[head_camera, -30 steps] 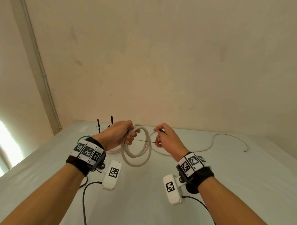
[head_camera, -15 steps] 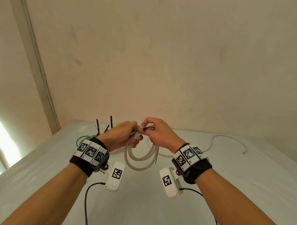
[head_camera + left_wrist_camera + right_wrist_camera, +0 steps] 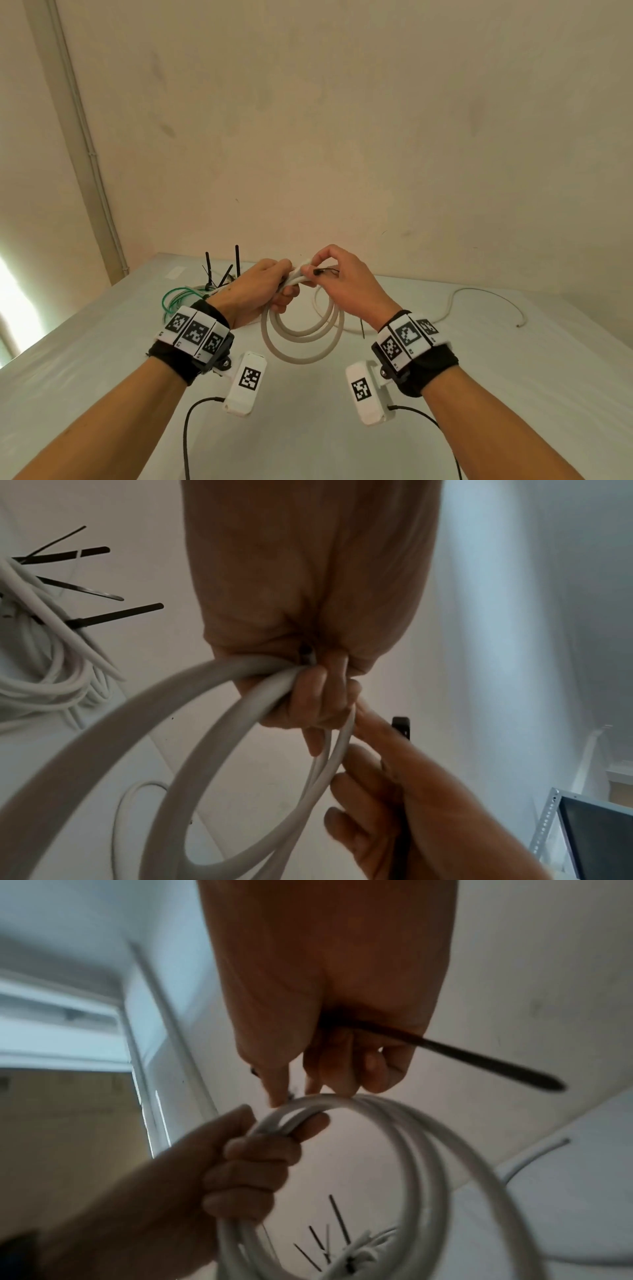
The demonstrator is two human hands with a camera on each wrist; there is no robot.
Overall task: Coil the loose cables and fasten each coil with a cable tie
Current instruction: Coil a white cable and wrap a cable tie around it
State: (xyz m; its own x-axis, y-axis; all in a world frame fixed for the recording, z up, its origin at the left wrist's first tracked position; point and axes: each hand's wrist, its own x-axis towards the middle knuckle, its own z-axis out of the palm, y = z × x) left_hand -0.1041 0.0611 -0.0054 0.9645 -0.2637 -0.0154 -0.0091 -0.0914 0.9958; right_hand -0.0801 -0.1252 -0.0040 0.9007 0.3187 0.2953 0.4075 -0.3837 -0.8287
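Note:
A coil of white cable (image 3: 301, 337) hangs above the table, held at its top by my left hand (image 3: 260, 291), whose fingers curl round the bundled strands (image 3: 263, 680). My right hand (image 3: 342, 281) meets it at the same spot and pinches a black cable tie (image 3: 320, 271). In the right wrist view the tie's tail (image 3: 479, 1058) sticks out to the right from under the curled fingers, just above the coil (image 3: 394, 1115). In the left wrist view the tie's head (image 3: 400, 723) shows beside the right hand's fingers.
At the table's back left lie tied white coils with black tie tails (image 3: 236, 262) standing up, and a green cable (image 3: 173, 298). A loose white cable (image 3: 479, 291) snakes across the back right. The wall stands close behind the white table (image 3: 513, 377).
My right hand has come in from the right with the tie and joined the left hand at the coil's top. The tie's tail now hangs below the right hand.

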